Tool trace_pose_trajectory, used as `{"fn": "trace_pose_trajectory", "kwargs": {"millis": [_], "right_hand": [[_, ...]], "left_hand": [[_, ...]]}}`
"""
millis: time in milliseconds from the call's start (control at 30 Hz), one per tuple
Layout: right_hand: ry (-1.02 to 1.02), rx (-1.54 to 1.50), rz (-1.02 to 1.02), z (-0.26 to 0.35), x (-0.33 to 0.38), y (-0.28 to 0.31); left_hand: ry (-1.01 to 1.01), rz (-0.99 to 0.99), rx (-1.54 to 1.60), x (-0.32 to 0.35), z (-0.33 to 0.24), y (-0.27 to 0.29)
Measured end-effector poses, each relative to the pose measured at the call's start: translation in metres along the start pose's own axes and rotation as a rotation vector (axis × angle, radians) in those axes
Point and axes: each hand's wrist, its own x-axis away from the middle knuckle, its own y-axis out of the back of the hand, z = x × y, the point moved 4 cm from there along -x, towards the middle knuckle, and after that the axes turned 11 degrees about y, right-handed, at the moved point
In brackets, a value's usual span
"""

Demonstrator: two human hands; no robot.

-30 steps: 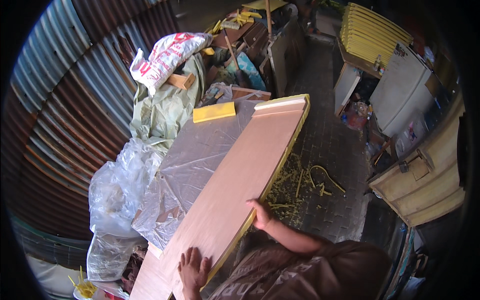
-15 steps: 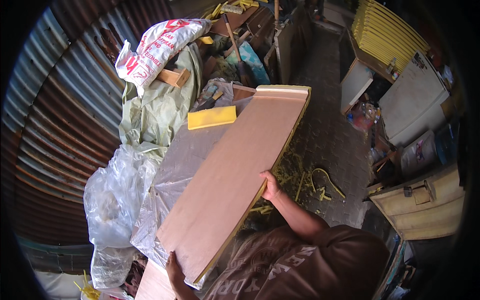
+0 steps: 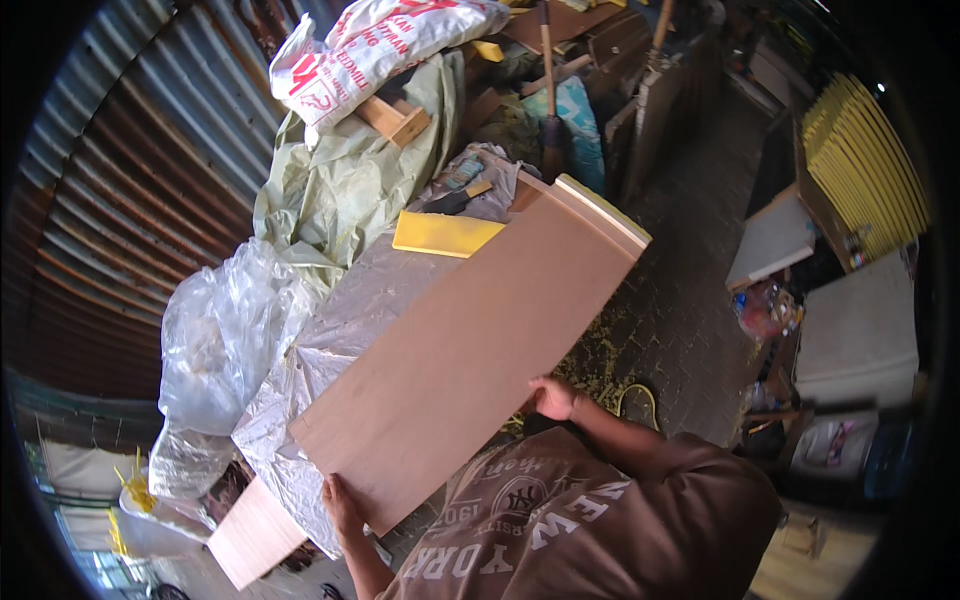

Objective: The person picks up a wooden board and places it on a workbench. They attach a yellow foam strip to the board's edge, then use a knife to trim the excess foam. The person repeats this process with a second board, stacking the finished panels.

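Both my hands grip a long brown plywood panel (image 3: 460, 340), held slantwise over a plastic-covered worktable (image 3: 262, 425). At the panel's near end, my left hand (image 3: 343, 508) is closed on the edge, its thumb on the top face. My right hand (image 3: 553, 397) holds the right-hand long edge, fingers partly hidden beneath. A pale strip with a yellow edge (image 3: 603, 212) runs across the panel's far end. Beside the panel lies a flat yellow foam piece (image 3: 447, 234), its right end against or under the panel; I cannot tell which.
A paint brush (image 3: 458, 197) lies on the far end of the worktable. Clear plastic sheeting (image 3: 225, 325) bunches at the left, near a corrugated metal wall (image 3: 110, 210). Another plywood piece (image 3: 255, 535) sits low at the left. Yellow scraps (image 3: 600, 350) litter the floor; stacked yellow panels (image 3: 865, 165) stand far right.
The panel has tipped so that its top face shows wider and its yellow side edge no longer shows. Both hands keep their hold. My view has shifted, and surroundings at the right sit further right.
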Motion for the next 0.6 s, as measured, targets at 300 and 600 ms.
{"fn": "trace_pose_trajectory", "kwargs": {"millis": [300, 600], "right_hand": [[-0.204, 0.1, -0.079, 0.047, 0.047, 0.028], [-0.11, 0.185, -0.021, 0.044, -0.016, 0.026]], "left_hand": [[-0.079, -0.264, -0.162, 0.047, 0.017, -0.042], [-0.107, -0.317, -0.219, -0.032, 0.063, -0.04]]}}
